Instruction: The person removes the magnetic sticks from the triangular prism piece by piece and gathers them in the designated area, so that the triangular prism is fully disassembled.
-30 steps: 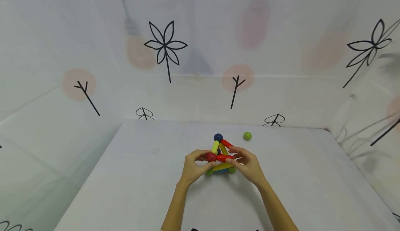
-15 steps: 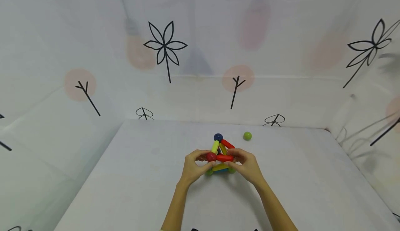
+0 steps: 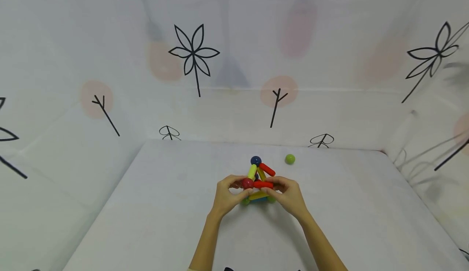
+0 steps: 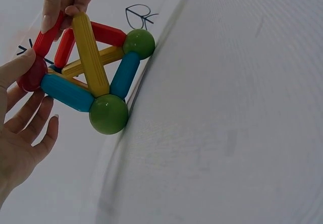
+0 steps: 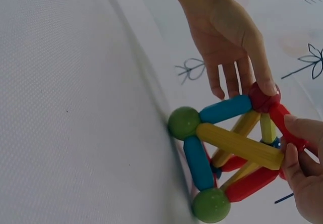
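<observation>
A frame of magnetic sticks and balls stands on the white table, with red, yellow and blue sticks joined by balls. My left hand holds the red ball at its near left corner between thumb and fingers. From that ball a red stick runs right, and my right hand pinches its far end. Beside the right fingertips is the free end of a yellow stick. A dark blue ball tops the frame; green balls sit at its base.
A loose green ball lies behind the frame, to its right, near the back of the table. A white sheet with black plant drawings hangs behind and at the sides.
My right hand has shifted slightly left, and its fingers have drawn together on the red stick's end. The upper red stick shows more fully. My left hand stays on the red ball.
</observation>
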Demonstrator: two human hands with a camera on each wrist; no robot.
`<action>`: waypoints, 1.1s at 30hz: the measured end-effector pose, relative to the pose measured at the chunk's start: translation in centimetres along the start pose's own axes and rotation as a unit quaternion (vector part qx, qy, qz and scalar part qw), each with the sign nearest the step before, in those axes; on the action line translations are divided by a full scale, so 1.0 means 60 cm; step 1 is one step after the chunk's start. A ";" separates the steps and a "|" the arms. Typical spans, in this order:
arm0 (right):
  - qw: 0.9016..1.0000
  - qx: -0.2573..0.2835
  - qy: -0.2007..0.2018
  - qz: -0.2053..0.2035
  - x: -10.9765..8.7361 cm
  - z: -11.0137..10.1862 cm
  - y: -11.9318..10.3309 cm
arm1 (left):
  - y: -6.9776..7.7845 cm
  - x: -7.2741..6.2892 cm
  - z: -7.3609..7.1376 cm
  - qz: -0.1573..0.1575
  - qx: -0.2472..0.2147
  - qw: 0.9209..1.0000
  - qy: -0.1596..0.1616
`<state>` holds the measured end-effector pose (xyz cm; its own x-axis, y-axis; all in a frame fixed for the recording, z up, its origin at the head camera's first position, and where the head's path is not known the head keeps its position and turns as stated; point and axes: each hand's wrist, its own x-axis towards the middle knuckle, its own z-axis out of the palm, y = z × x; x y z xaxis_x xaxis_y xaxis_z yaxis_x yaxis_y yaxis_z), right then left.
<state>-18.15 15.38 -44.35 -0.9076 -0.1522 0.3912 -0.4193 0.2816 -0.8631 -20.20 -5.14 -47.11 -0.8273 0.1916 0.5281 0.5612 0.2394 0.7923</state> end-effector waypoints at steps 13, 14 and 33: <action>0.999 -0.029 0.017 -0.033 -0.004 0.003 -0.053 | 0.047 0.002 -0.006 -0.008 0.009 1.000 0.001; 0.999 -0.032 0.020 -0.035 -0.005 0.004 -0.055 | 0.055 0.002 -0.009 -0.005 0.010 1.000 0.000; 0.998 -0.027 0.060 0.014 -0.008 -0.019 -0.056 | 0.019 0.000 0.000 -0.026 -0.008 1.000 0.005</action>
<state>-16.34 15.60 -41.30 -0.9139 -0.0295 0.4049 -0.3907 0.3350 -0.8574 -19.54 -4.85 -46.24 -0.8555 0.1692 0.4893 0.5171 0.2328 0.8237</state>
